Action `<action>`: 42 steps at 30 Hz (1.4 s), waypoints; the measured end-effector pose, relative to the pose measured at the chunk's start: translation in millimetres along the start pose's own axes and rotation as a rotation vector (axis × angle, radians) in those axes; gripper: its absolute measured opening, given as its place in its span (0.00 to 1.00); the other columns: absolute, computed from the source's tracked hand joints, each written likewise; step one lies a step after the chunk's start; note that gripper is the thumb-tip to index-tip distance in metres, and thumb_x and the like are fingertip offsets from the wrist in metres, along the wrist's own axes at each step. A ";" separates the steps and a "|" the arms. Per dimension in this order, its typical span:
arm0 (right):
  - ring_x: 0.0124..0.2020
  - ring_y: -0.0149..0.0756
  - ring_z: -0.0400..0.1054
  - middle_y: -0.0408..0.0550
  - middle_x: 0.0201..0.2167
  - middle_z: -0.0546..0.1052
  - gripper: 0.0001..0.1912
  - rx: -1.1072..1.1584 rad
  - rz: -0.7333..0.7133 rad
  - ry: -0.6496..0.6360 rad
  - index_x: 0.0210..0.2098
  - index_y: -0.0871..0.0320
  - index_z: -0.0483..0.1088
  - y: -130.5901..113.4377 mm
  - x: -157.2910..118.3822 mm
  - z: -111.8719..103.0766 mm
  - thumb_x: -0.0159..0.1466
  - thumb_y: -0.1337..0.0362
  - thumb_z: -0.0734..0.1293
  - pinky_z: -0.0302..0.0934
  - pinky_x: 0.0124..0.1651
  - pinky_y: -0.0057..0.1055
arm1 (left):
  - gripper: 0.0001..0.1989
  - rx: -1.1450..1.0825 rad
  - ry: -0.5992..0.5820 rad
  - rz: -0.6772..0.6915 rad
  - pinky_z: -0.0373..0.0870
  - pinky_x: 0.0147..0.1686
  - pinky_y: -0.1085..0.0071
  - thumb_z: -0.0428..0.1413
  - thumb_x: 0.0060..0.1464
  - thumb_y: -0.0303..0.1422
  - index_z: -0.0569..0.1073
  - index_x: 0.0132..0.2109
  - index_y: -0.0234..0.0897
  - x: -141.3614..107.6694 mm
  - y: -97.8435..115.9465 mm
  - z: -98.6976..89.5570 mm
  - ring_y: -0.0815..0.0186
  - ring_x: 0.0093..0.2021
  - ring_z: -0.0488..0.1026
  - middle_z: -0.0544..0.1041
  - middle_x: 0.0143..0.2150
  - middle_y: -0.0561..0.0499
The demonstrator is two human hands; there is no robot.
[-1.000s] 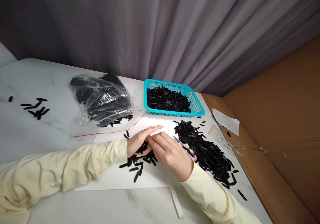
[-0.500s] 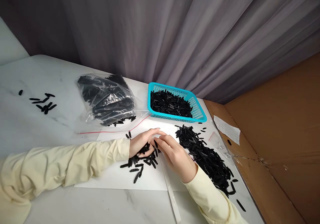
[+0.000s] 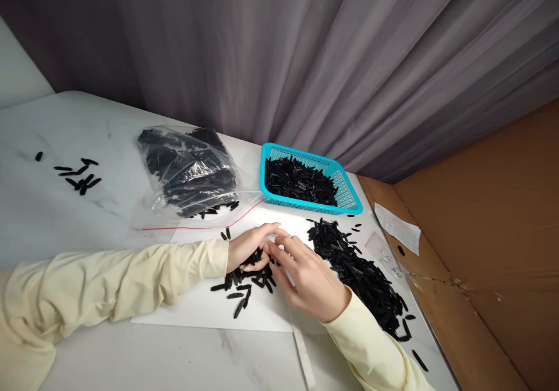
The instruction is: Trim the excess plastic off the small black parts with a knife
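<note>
My left hand (image 3: 251, 248) is curled over the white sheet (image 3: 174, 309), with slender black pieces (image 3: 254, 257) in its palm and fingers. My right hand (image 3: 308, 277) meets it from the right, its thumb and fingers bent together at the left fingertips. Whatever the right fingers pinch is hidden. Below the hands lies a loose group of the same black pieces (image 3: 239, 306). Down from under my right hand runs a narrow white strip (image 3: 303, 353).
Behind stands a turquoise basket (image 3: 358, 206) of black pieces. A clear zip bag (image 3: 192, 173) full of them lies left of it. Right of my hands spreads a long black pile (image 3: 362, 277). Several pieces (image 3: 82, 184) lie far left. Cardboard (image 3: 489, 216) borders the right side.
My right hand has turned slightly, and the black piece seen at its fingertips is now mostly hidden. My left hand stays almost in place. The view has shifted slightly.
</note>
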State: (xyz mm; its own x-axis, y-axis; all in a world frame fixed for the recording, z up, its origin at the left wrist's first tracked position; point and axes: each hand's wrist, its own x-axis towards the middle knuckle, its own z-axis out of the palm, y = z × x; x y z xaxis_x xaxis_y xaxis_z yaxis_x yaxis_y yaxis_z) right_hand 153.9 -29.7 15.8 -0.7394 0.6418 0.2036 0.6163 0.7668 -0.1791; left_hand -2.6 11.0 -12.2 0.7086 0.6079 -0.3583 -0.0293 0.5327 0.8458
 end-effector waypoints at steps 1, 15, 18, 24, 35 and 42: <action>0.42 0.44 0.63 0.58 0.42 0.69 0.16 -0.020 -0.021 0.016 0.50 0.67 0.62 2.0 -1.0 1.4 0.62 0.72 0.57 0.65 0.42 0.39 | 0.27 0.007 0.002 0.003 0.38 0.07 0.80 0.36 0.58 0.47 0.63 0.52 0.31 -0.5 0.2 0.3 0.72 0.06 0.45 0.55 0.06 0.60; 0.33 0.38 0.65 0.55 0.35 0.74 0.10 -0.153 -0.242 0.261 0.40 0.68 0.68 11.1 -1.3 25.0 0.65 0.74 0.56 0.62 0.34 0.34 | 0.26 -0.014 -0.009 -0.067 0.38 0.06 0.80 0.39 0.57 0.48 0.61 0.51 0.32 8.1 -3.7 -4.4 0.73 0.07 0.46 0.51 0.10 0.63; 0.32 0.37 0.65 0.54 0.34 0.74 0.11 -0.079 -0.201 0.282 0.42 0.66 0.68 10.8 -5.0 23.7 0.64 0.75 0.56 0.61 0.32 0.32 | 0.26 0.021 -0.020 -0.067 0.39 0.07 0.80 0.38 0.57 0.48 0.62 0.52 0.32 6.5 -2.2 -4.9 0.73 0.06 0.46 0.52 0.08 0.62; 0.28 0.34 0.65 0.48 0.26 0.71 0.07 0.436 0.268 0.445 0.28 0.59 0.70 5.1 -17.6 15.2 0.61 0.70 0.62 0.61 0.30 0.30 | 0.20 0.084 -0.040 0.011 0.39 0.06 0.79 0.41 0.58 0.42 0.67 0.44 0.31 -0.9 6.7 2.0 0.79 0.07 0.50 0.75 0.29 0.47; 0.19 0.28 0.63 0.45 0.21 0.73 0.08 1.261 0.783 0.565 0.22 0.60 0.71 -0.4 -29.1 23.7 0.51 0.64 0.72 0.61 0.21 0.26 | 0.21 0.328 -0.025 0.183 0.51 0.08 0.82 0.49 0.56 0.40 0.62 0.54 0.35 -10.6 -0.6 9.0 0.79 0.12 0.53 0.66 0.26 0.55; 0.23 0.31 0.69 0.44 0.23 0.74 0.11 1.688 0.711 0.366 0.31 0.60 0.69 4.7 -31.8 28.3 0.51 0.65 0.73 0.63 0.20 0.23 | 0.21 0.340 -0.040 0.200 0.49 0.13 0.81 0.49 0.57 0.38 0.60 0.55 0.36 -11.3 -0.4 11.4 0.79 0.14 0.52 0.62 0.22 0.59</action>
State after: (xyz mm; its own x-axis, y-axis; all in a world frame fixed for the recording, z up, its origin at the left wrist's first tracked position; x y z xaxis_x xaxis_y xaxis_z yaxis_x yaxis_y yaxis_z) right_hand 172.6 -46.7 -18.7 -0.2688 0.9425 -0.1984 -0.3100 -0.2796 -0.9087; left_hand -2.6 -2.8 -3.9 0.7396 0.6529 -0.1636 0.0610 0.1770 0.9823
